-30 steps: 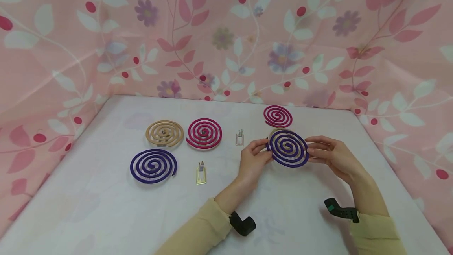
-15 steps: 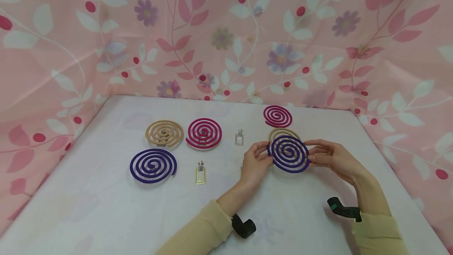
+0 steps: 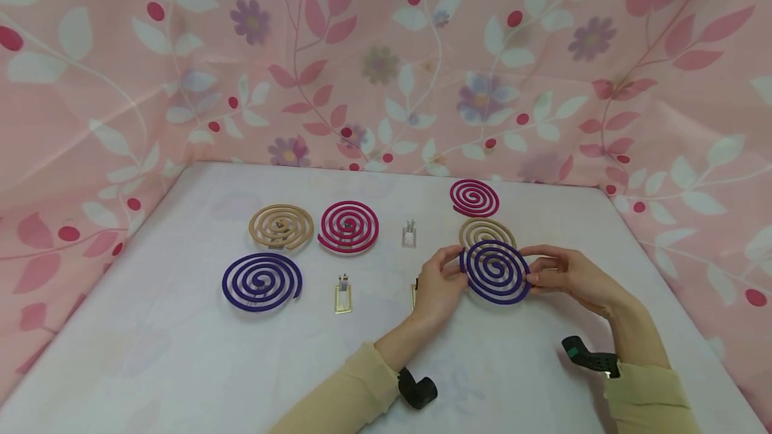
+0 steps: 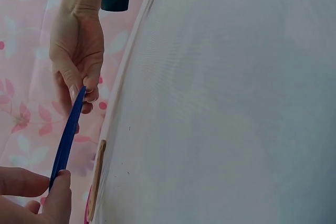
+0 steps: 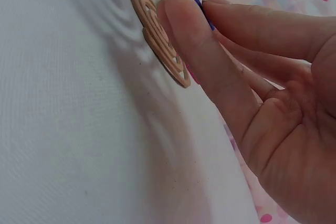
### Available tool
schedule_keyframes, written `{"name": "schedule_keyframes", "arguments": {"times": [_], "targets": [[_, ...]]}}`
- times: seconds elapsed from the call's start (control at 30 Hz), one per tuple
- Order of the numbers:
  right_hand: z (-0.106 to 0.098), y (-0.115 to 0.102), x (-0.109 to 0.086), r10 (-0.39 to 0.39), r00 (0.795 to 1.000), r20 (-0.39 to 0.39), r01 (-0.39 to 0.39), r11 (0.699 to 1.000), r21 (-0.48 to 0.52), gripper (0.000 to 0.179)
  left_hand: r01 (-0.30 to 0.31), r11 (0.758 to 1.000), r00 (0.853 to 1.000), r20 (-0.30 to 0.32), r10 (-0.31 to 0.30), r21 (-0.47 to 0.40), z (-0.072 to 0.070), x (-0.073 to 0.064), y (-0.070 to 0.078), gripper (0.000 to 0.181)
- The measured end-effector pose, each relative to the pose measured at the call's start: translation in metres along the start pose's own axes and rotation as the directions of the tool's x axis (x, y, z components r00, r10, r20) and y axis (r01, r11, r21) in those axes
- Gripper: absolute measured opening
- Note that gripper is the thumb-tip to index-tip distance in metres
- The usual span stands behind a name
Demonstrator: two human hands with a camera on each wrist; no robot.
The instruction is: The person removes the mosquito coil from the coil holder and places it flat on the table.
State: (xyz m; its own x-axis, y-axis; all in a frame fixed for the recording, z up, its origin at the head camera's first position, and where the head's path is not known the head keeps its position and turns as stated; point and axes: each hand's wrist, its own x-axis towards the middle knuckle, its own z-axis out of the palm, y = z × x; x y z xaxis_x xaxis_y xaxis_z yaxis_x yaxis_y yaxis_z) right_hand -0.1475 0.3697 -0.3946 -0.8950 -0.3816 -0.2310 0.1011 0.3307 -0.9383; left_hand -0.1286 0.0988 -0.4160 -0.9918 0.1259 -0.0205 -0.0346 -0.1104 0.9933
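Note:
In the head view both hands hold a purple mosquito coil (image 3: 496,270) by opposite edges, raised over the table and tilted. My left hand (image 3: 440,292) pinches its left edge between thumb and fingers; the left wrist view shows the purple coil (image 4: 67,139) edge-on between the two hands. On the other side, the thumb and fingers of my right hand (image 3: 573,278) pinch the rim, also visible with the right hand (image 5: 252,93) in the right wrist view. Just behind lies a tan coil (image 3: 484,220), partly covered by the purple one. A magenta coil (image 3: 474,197) lies farther back.
To the left, a tan coil (image 3: 281,226), a magenta coil (image 3: 348,226) and another purple coil (image 3: 261,281) sit over small metal stands. A gold stand (image 3: 343,283) and a silver stand (image 3: 409,228) lie mid-table. Another gold stand (image 3: 414,295) is partly hidden by the left hand.
Both hands have brought the purple coil nearer to me and slightly right, uncovering more of the tan coil behind it. Part of a gold stand now shows beside the left hand.

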Motion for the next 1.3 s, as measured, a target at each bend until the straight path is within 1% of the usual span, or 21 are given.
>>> {"name": "schedule_keyframes", "arguments": {"times": [0.1,0.27,0.37,0.6,0.83,1.1,1.3], "targets": [[0.0000,0.0025,0.0013,0.009,1.000,0.006,-0.009,1.000,-0.010,0.054,0.007,1.000,1.000,0.005,-0.007,0.001,-0.0002,-0.0003,-0.0002,0.047],[0.0000,0.0046,0.0030,0.046,0.999,0.013,-0.046,0.998,-0.045,0.053,0.059,0.998,0.998,-0.004,-0.059,0.037,-0.0012,0.0005,-0.0020,0.046],[-0.0007,0.0052,0.0034,0.064,0.998,0.018,-0.063,0.997,-0.054,0.052,0.076,0.995,0.997,-0.004,-0.075,0.058,-0.0015,0.0007,-0.0031,0.047],[-0.0021,0.0056,0.0027,0.098,0.995,-0.001,-0.097,0.993,-0.060,0.048,0.088,0.991,0.996,0.014,-0.090,0.097,-0.0014,0.0010,-0.0055,0.050],[-0.0029,0.0060,0.0009,0.089,0.996,0.021,-0.087,0.995,-0.057,0.042,0.124,0.981,0.990,0.050,-0.133,0.147,-0.0016,-0.0009,-0.0046,0.051],[-0.0048,0.0066,0.0004,0.100,0.995,0.023,-0.098,0.992,-0.076,0.040,0.094,0.977,0.992,0.063,-0.108,0.193,-0.0021,-0.0014,-0.0033,0.051],[-0.0056,0.0060,-0.0008,0.104,0.994,0.040,-0.100,0.991,-0.086,0.039,0.099,0.963,0.992,0.052,-0.115,0.252,-0.0015,-0.0015,-0.0018,0.050]]}}
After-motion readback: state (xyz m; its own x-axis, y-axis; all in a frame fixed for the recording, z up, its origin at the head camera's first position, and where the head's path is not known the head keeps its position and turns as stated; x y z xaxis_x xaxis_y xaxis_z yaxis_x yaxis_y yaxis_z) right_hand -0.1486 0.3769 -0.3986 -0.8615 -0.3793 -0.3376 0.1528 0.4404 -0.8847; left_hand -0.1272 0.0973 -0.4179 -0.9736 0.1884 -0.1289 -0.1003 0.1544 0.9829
